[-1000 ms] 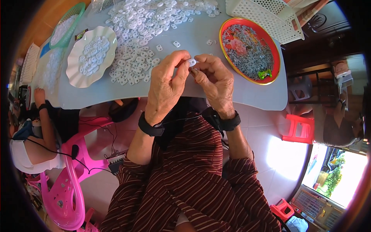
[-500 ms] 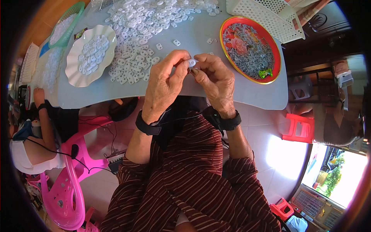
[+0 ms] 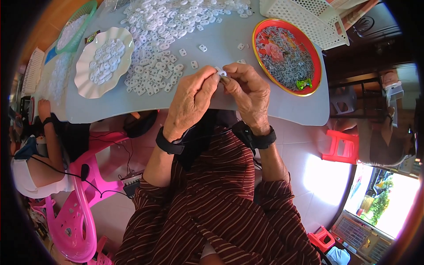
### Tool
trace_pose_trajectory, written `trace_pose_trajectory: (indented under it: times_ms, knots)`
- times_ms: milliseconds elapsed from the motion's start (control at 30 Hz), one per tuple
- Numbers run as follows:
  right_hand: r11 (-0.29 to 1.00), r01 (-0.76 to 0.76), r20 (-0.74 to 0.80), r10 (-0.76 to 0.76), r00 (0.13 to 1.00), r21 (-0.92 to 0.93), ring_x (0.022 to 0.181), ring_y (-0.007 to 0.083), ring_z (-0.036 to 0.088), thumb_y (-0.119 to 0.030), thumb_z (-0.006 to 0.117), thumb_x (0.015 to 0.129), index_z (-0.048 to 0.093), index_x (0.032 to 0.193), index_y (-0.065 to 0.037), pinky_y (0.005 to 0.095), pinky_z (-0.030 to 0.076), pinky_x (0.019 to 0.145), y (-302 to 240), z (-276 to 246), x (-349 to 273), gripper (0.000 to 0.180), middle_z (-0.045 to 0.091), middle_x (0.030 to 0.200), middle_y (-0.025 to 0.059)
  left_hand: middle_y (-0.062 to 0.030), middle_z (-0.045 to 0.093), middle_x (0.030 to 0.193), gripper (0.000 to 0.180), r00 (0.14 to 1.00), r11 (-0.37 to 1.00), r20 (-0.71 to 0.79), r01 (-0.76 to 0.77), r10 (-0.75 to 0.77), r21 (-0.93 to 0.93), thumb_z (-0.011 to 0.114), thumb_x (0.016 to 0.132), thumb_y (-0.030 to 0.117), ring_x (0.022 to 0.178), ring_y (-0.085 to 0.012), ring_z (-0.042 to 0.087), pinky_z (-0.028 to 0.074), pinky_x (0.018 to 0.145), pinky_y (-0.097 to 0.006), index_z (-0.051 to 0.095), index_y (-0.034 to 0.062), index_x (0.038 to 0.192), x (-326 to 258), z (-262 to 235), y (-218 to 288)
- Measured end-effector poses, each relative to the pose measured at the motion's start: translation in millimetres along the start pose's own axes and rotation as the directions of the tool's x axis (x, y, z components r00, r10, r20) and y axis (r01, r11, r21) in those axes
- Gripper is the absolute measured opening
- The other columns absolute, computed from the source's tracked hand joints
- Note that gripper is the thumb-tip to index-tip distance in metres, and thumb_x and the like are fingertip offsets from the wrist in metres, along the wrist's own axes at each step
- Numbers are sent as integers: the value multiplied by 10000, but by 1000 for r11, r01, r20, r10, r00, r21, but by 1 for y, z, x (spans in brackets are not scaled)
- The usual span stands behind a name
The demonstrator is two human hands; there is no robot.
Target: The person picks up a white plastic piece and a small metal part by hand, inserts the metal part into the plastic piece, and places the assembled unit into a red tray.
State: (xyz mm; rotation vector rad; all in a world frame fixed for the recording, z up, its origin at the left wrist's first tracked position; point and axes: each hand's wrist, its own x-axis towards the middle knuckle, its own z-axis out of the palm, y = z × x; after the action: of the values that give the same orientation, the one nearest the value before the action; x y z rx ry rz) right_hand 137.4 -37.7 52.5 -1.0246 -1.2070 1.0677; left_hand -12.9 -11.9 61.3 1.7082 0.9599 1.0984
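Between my fingertips, above the table's near edge, is a small white plastic piece (image 3: 222, 73) with holes in it. My left hand (image 3: 189, 100) pinches it from the left, thumb against forefinger. From the other side my right hand (image 3: 251, 95) closes thumb and forefinger on the same piece; whether a smaller part sits in that pinch is hidden. A spread of similar white pieces (image 3: 152, 73) lies beyond my left hand. Right of my hands stands a round red tray (image 3: 316, 59) with a gold rim, full of thin grey metal bits that look like screws.
A scalloped white plate (image 3: 82, 81) of white pieces stands at the left, near a green basket (image 3: 90, 13). A white perforated basket (image 3: 304, 20) is at the back right. On the left, another person's hand (image 3: 44, 108) rests by the table, beside a pink chair (image 3: 84, 221).
My fingertips have come slightly nearer to me, and the white piece has tilted between them. A loose white piece on the table beyond my left hand has come into sight.
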Motion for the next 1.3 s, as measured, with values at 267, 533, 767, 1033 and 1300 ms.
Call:
trace_pose_trajectory:
  times_ms: [267,533,767,1033,1300]
  knots:
    - [999,-19,80,16,997,36,836,105,586,10,629,851,557,1125,25,239,487,755,-2,-2,0,284,616,928,65,-47,420,607,200,997,992,-11,74,-75,-105,461,931,175,564,-109,387,356,513,-282,507,-14,883,0,-2,-3]
    - [999,-49,64,48,997,8,828,107,578,28,630,838,547,1135,17,236,485,771,0,-4,0,309,593,912,51,-101,418,605,215,999,999,-7,-40,40,25,470,926,192,538,-159,374,367,509,-310,488,-10,854,5,0,-4]
    - [991,58,87,-48,995,-120,774,72,541,-31,720,775,588,1083,-5,225,470,690,7,-3,1,336,567,830,15,-96,402,591,212,998,995,-1,64,-64,-79,474,914,185,533,-155,363,355,502,-309,485,-14,842,3,-2,-8]
    - [898,217,55,-212,976,-384,626,120,551,-67,746,746,607,1012,-23,257,470,596,6,4,-3,303,575,706,45,-73,354,602,251,997,993,70,20,-12,-112,455,914,219,559,-126,326,337,505,-299,477,-17,830,3,-6,-14]
    - [881,207,51,-205,977,-425,589,170,559,-64,747,742,569,965,-31,279,464,564,8,5,-5,287,570,669,61,-93,336,615,272,989,994,124,-74,84,-82,441,915,240,578,-154,293,327,518,-323,458,-20,837,3,-9,-18]
